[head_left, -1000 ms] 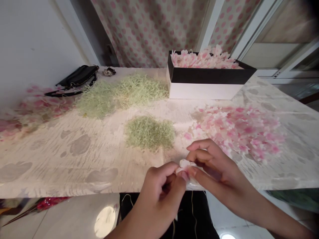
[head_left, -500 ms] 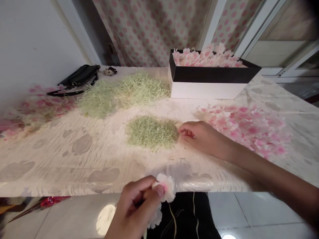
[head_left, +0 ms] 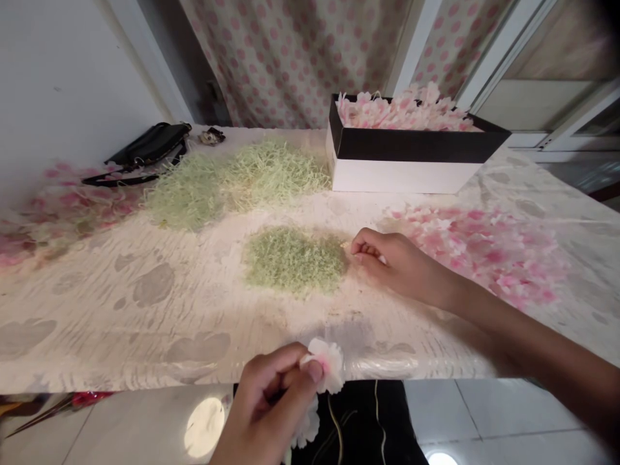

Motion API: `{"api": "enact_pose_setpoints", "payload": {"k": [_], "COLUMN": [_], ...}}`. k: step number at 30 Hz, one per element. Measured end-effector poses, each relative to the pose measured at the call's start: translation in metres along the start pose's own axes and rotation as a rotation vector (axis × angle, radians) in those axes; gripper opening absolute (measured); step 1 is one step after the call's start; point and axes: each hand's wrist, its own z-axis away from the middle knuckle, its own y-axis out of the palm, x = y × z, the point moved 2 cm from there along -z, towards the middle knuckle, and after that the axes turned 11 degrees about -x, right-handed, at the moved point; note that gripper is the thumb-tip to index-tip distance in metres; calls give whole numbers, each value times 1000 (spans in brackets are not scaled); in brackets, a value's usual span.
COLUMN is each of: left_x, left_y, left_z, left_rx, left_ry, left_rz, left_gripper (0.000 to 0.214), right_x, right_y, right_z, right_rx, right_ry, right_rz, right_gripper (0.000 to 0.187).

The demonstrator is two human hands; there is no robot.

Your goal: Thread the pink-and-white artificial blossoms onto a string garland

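Left fingers (head_left: 310,371) pinch an artificial blossom (head_left: 329,365) at the tablecloth's edge (head_left: 121,381); right fingers (head_left: 365,248) curl beside green shreds (head_left: 295,260).

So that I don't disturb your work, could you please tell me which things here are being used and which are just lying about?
In use: left hand holding pale pink fabric blossom; right hand beside green shredded fibre; loose pink petals.

Lying about: black handbag; polka-dot curtain.
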Motion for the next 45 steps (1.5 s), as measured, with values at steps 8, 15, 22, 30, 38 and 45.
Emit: {"api": "enact_pose_setpoints", "payload": {"k": [8, 15, 22, 30, 38, 45], "left_x": [-20, -28, -24, -28, -27, -24], "left_y": [8, 19, 25, 29, 29, 28], "left_z": [-1, -17, -24, -21, -20, -20], "left_rx": [0, 49, 40, 18, 53, 78], "left_ry": [88, 230, 229, 361, 418, 472], "left_rz": [-79, -64, -39, -119, -205, -240], "left_gripper": [41, 40, 39, 33, 26, 25], "right_x": [-4, 15, 28, 49, 51, 51], "right_y": [-8, -17, -25, -9, 9, 7], "right_z": [9, 25, 44, 63, 63, 64], "right_rx": [-48, -57, -104, -43, -53, 26], "right_ry": [137, 260, 303, 161, 102, 176], "right_rz": [-349, -572, -647, -550, -528, -538], "right_gripper": [10, 7, 5, 12, 17, 22]}}
